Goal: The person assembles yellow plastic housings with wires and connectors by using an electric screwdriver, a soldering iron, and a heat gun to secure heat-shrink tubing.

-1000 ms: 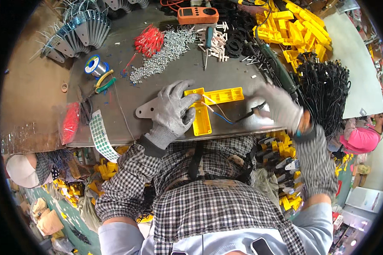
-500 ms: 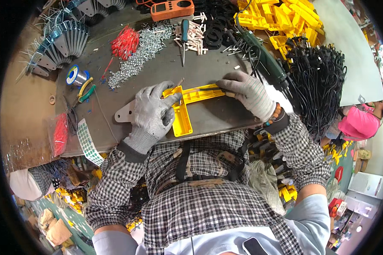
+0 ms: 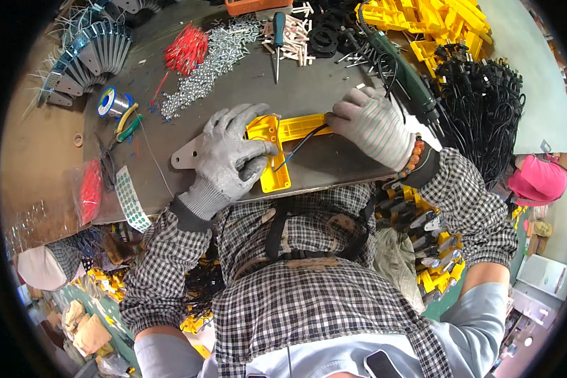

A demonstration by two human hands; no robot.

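L hand covers yellow part; R hand hides wire end.

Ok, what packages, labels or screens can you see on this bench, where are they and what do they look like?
Clear bag of red parts: bench's left edge, left of the left hand, flat and oblong.
Sticker sheet: beside that bag at the near edge, a white strip with rows of green dots.
Orange device: far edge, top centre, boxy, cut off by the picture; any screen is out of sight.

Bench w/ screws, yellow part
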